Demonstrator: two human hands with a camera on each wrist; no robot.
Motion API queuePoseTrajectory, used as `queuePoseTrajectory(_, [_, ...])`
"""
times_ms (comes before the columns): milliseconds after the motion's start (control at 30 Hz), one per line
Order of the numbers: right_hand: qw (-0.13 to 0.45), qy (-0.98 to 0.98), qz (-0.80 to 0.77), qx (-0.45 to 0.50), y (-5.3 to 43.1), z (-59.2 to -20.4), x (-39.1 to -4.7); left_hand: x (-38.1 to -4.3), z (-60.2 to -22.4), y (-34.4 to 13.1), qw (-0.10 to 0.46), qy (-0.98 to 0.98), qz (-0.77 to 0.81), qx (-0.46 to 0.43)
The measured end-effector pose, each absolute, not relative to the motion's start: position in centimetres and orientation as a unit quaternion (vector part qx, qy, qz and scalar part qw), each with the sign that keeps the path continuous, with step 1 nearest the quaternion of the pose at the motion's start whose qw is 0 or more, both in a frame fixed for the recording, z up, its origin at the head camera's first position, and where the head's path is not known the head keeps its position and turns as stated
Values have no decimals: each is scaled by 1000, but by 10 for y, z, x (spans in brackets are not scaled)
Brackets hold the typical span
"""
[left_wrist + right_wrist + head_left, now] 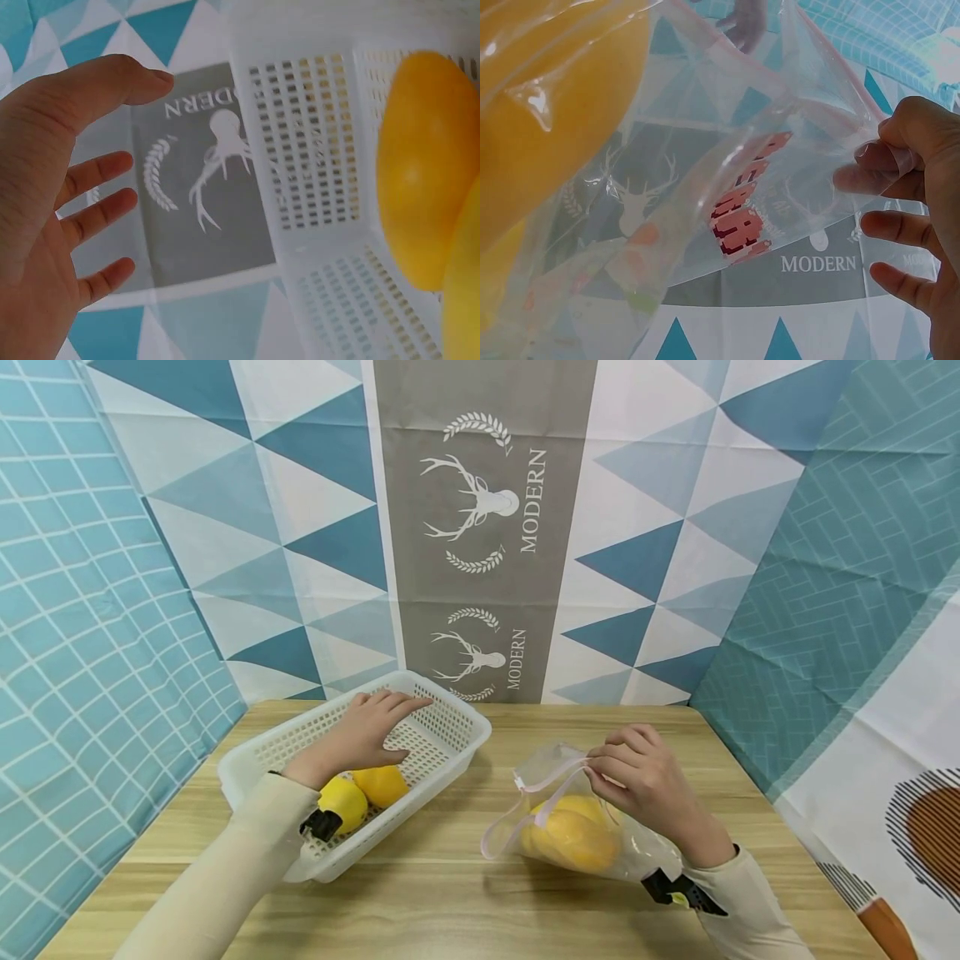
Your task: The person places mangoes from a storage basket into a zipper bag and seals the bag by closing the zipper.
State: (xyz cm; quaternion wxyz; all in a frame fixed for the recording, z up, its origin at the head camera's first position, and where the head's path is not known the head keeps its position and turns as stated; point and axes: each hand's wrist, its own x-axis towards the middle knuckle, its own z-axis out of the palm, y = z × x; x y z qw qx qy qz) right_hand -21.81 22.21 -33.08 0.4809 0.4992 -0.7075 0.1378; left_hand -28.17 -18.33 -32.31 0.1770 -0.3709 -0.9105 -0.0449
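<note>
My left hand (360, 735) is over the white plastic basket (438, 781), fingers spread and thumb apart, holding nothing. Beneath it in the basket lie an orange-yellow mango (382, 787) and a brighter yellow fruit (343, 802), partly hidden by the wrist. In the left wrist view the mango (420, 172) looks long and smooth. On the right, my right hand (648, 781) pinches the edge of a clear zip bag (555, 766) with a pink-edged mouth. Yellow-orange fruit (573, 837) sits inside the bag. Red printing (742, 202) shows on the plastic in the right wrist view.
A wooden table (420, 910) bears the basket at left and the bag at right. Behind it hangs a patterned cloth (480, 568) with deer prints. Blue tiled cloth (90, 610) borders the left side, green cloth (825, 610) the right.
</note>
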Motion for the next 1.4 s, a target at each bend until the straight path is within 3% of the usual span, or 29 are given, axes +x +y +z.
queuePoseTrajectory(667, [481,-706,140,501,222,-332,-219,-288,-328,-219,122,-939,-28,-319])
queuePoseTrajectory(1400, [477,-708,142,500,224,-332,-221,-268,-321,-241,76,-948,0,-307])
